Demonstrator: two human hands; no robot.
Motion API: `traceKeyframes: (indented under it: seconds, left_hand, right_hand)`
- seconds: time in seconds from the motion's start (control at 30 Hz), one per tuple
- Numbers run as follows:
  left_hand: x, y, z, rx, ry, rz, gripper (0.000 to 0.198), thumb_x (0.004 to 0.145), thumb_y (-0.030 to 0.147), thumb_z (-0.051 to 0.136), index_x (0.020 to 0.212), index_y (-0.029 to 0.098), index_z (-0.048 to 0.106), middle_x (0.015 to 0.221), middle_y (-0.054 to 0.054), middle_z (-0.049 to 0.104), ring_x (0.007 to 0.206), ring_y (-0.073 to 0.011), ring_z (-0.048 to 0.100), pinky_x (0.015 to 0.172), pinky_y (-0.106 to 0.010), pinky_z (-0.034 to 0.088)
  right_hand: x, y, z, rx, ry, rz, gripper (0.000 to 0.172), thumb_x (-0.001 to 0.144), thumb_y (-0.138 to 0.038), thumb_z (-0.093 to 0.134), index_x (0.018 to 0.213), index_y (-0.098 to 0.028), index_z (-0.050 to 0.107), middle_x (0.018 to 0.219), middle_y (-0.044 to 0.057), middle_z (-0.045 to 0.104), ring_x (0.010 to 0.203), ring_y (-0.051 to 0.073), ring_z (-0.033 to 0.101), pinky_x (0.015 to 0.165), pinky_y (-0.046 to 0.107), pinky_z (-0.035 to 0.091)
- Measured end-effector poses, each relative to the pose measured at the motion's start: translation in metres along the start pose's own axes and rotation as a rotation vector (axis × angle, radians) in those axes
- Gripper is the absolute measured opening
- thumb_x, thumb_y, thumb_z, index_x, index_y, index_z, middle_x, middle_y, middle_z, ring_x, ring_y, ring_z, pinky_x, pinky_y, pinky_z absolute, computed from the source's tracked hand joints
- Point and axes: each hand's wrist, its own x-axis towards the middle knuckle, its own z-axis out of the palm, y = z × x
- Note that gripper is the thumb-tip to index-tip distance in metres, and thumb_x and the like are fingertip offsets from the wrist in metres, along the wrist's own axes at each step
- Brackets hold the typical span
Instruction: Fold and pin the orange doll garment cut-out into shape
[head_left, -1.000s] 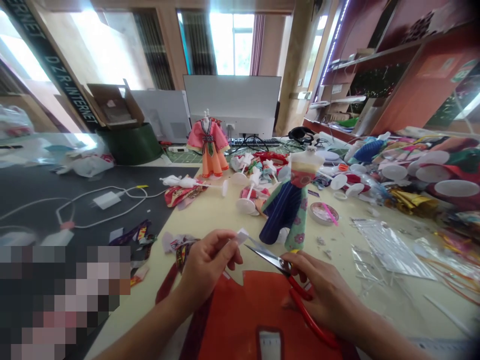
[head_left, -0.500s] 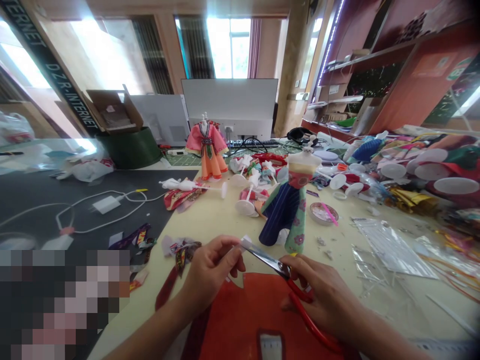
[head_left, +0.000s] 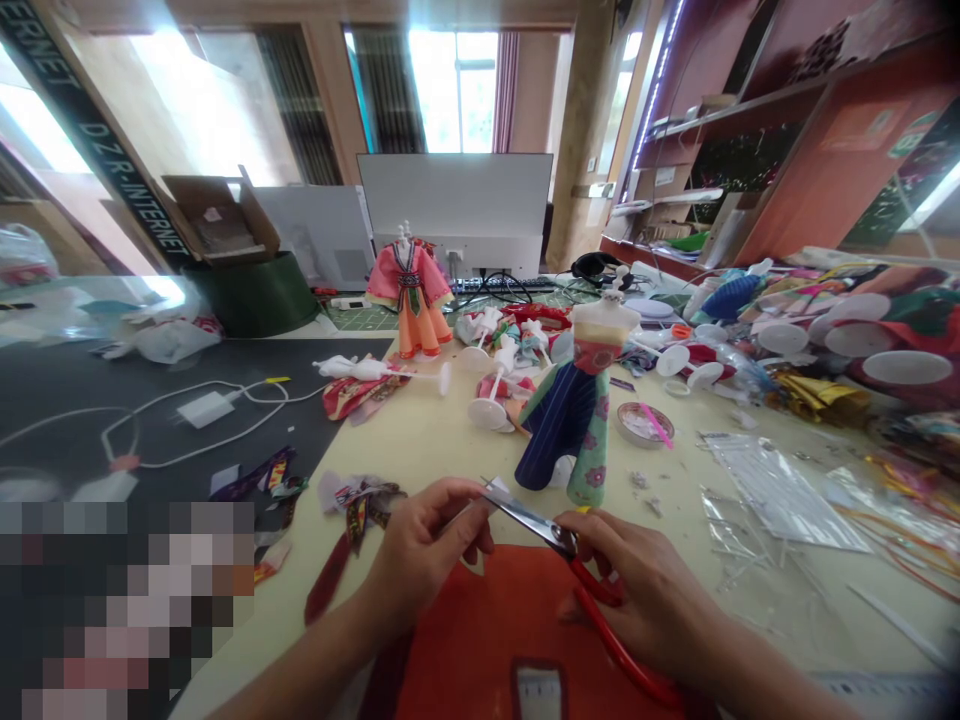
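Observation:
My left hand (head_left: 427, 545) pinches a small white paper piece (head_left: 495, 490) at its fingertips. My right hand (head_left: 645, 590) grips red-handled scissors (head_left: 559, 545), whose blades meet at the paper piece. Both hands hover over an orange-red sheet (head_left: 480, 650) at the near table edge. Just behind the scissors stands a small dress form in a blue and floral green skirt (head_left: 574, 410).
A pink and orange dressed doll (head_left: 411, 290) stands farther back before a white monitor (head_left: 454, 205). White doll stands and cloth scraps (head_left: 495, 385) lie mid-table. Clear plastic bags (head_left: 780, 495) spread at right. A white charger and cable (head_left: 202, 408) lie on the dark mat at left.
The scissor blades have closed onto the white paper piece, and my left hand has shifted slightly down and right. The view has drifted a little.

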Motion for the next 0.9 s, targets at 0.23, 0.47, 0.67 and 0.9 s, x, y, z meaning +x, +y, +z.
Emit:
traceKeyframes:
  seconds: [0.23, 0.47, 0.67, 0.9]
  left_hand:
    - [-0.0006, 0.0005, 0.0009, 0.001, -0.012, -0.001, 0.020, 0.084, 0.033, 0.057, 0.093, 0.015, 0.060, 0.060, 0.001, 0.062, 0.053, -0.0085, 0.054, 0.051, -0.018, 0.047]
    - [0.0000, 0.0009, 0.0009, 0.006, -0.010, 0.001, 0.021, 0.083, 0.033, 0.058, 0.092, 0.015, 0.060, 0.059, 0.001, 0.061, 0.052, -0.0085, 0.054, 0.050, -0.018, 0.047]
    - [0.0001, -0.0005, 0.0007, 0.007, -0.011, 0.004, 0.021, 0.084, 0.033, 0.057, 0.094, 0.015, 0.060, 0.061, 0.000, 0.062, 0.053, -0.0087, 0.054, 0.051, -0.018, 0.047]
    - [0.0008, -0.0005, 0.0005, 0.005, 0.004, -0.003, 0.021, 0.083, 0.034, 0.059, 0.094, 0.016, 0.060, 0.060, 0.001, 0.062, 0.052, -0.0081, 0.054, 0.051, -0.018, 0.047]
  right_hand:
    - [-0.0007, 0.0004, 0.0005, -0.004, 0.004, -0.006, 0.049, 0.074, -0.046, 0.067, 0.112, -0.022, 0.049, 0.091, 0.006, 0.060, 0.074, 0.020, 0.055, 0.062, 0.029, 0.042]
    - [-0.0004, 0.0000, 0.0005, -0.012, 0.022, -0.015, 0.045, 0.076, -0.045, 0.065, 0.112, -0.022, 0.050, 0.088, 0.005, 0.060, 0.071, 0.019, 0.054, 0.061, 0.028, 0.041]
    - [-0.0004, 0.0001, 0.0000, 0.003, 0.009, -0.012, 0.044, 0.077, -0.044, 0.065, 0.111, -0.022, 0.049, 0.088, 0.005, 0.060, 0.072, 0.019, 0.055, 0.062, 0.029, 0.041]
    - [-0.0009, -0.0009, 0.0007, 0.013, -0.001, 0.001, 0.044, 0.075, -0.038, 0.069, 0.111, -0.023, 0.049, 0.087, 0.003, 0.061, 0.073, 0.019, 0.056, 0.063, 0.029, 0.041]
